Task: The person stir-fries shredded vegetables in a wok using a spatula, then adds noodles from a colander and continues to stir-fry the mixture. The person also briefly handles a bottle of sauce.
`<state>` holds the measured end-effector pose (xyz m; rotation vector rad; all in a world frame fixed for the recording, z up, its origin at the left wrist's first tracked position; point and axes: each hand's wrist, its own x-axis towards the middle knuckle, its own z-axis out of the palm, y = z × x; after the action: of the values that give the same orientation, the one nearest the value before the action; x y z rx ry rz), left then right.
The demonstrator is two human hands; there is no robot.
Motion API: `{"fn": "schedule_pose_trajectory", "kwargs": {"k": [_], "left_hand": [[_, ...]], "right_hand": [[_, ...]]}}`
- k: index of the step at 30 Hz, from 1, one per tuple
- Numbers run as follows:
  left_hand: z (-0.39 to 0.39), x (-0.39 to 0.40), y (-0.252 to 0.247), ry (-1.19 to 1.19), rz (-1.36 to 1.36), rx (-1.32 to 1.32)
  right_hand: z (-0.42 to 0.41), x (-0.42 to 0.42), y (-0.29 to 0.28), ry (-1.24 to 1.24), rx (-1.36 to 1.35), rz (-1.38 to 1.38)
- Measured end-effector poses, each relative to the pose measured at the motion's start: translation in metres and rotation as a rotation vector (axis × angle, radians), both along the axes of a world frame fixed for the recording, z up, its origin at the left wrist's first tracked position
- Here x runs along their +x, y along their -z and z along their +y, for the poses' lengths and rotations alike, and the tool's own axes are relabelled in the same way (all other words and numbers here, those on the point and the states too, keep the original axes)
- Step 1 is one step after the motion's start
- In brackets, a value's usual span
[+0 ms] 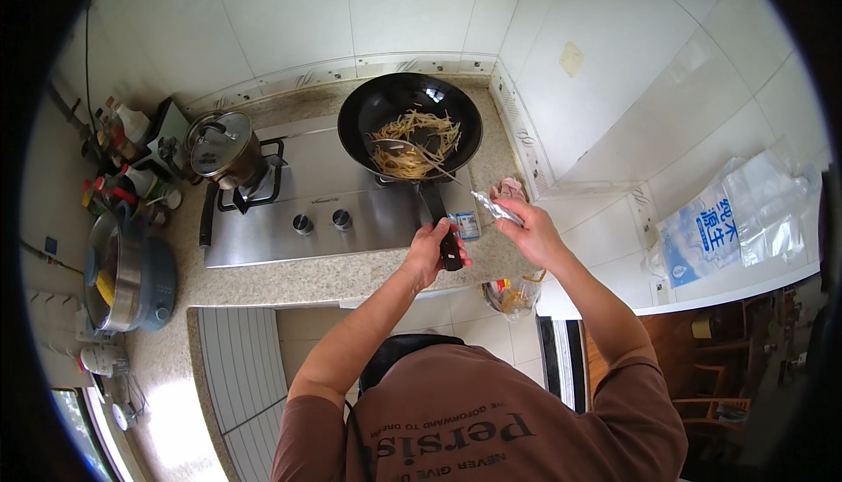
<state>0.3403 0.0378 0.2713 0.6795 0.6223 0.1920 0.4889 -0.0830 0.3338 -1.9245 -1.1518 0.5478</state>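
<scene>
A black wok (368, 104) sits over the right burner of a stainless steel gas stove (368, 232). Thin shredded food strips (404, 165), possibly potato, lie in its bowl. My left hand (427, 255) grips the wok's black handle (434, 202) close to its end. In my right hand (531, 232) is a metal spatula (454, 178), its handle wrapped in foil-like silvery material. The spatula's head rests among the strips, and part of it is covered by them.
On the left burner stands a lidded pot (223, 153). Bottles (135, 182) crowd the corner beside a blue electric cooker (154, 284). A pink cloth (508, 189) and a small blue packet (468, 225) lie right of the stove. A plastic bag (520, 299) hangs below the counter edge (316, 284).
</scene>
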Motion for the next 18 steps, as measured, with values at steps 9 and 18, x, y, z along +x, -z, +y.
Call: {"fn": "schedule_pose_trajectory", "kwargs": {"k": [9, 18], "left_hand": [[0.0, 0.001, -0.003, -0.029, -0.015, -0.053], [0.005, 0.016, 0.01, -0.169, -0.19, -0.29]], "right_hand": [[0.03, 0.034, -0.004, 0.228, -0.062, -0.339], [-0.012, 0.002, -0.066, 0.066, -0.186, -0.151]]}}
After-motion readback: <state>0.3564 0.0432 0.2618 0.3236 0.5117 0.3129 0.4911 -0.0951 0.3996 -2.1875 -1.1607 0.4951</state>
